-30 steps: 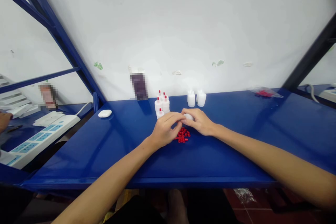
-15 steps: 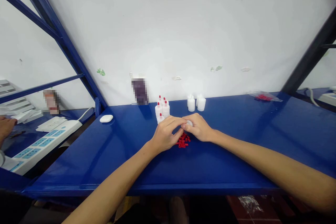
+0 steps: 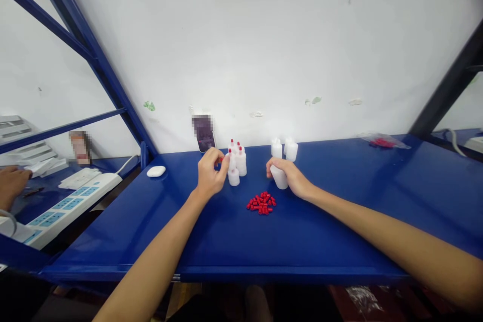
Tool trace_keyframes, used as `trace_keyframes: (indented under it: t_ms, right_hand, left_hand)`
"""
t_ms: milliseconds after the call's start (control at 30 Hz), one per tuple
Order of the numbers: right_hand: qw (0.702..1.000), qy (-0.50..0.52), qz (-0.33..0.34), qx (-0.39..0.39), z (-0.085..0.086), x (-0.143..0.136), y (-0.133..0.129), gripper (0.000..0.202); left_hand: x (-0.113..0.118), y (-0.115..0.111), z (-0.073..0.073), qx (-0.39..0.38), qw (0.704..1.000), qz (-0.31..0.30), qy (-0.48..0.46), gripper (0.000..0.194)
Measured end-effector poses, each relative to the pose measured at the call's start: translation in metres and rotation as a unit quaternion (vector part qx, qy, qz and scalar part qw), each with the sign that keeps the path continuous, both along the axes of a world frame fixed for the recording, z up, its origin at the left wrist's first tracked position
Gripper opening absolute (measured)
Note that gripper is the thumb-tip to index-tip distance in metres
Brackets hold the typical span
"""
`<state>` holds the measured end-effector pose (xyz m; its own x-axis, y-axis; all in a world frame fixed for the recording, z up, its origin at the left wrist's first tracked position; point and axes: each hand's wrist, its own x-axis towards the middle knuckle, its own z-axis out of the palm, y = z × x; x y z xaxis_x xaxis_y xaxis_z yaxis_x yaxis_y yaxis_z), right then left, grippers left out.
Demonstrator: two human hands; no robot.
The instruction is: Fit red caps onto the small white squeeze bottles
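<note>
The right hand grips a white bottle (red caps piled nearby).

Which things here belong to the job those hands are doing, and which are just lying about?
Seemingly part of the job:
white bottle in the right hand;
what looks like a red cap in the left hand;
loose red caps;
red-tipped bottles;
white bottles at the back.

Probably just lying about:
small white case;
power strip;
propped phone.

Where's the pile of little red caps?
In the head view, the pile of red caps lies on the blue table just right of the picture's middle, below and left of the white bottle in the right hand.
</note>
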<state>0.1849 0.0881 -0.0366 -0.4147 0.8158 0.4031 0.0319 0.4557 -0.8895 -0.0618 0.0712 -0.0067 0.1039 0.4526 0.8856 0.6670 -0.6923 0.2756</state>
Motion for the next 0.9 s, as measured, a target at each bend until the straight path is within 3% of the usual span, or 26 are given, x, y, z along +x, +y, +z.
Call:
trace_keyframes:
  t_ms: [233, 567, 767, 900]
  right_hand:
    - [0.993, -0.07, -0.051, 0.084, 0.001, 0.007, 0.006, 0.044]
    - [0.998, 0.001, -0.018, 0.068, -0.001, 0.0, -0.004, 0.043]
    - [0.995, 0.029, 0.075, -0.058, -0.005, 0.002, -0.009, 0.036]
    - [0.995, 0.005, 0.099, -0.026, -0.006, 0.002, -0.009, 0.037]
  left_hand:
    - [-0.011, 0.008, -0.003, -0.066, 0.997, 0.013, 0.037, 0.02]
    - [-0.005, 0.01, -0.011, -0.102, 0.99, 0.002, 0.102, 0.015]
    - [-0.004, 0.003, -0.008, -0.035, 0.997, 0.03, 0.065, 0.012]
    - [0.012, -0.011, -0.009, 0.026, 0.997, -0.021, 0.069, 0.013]
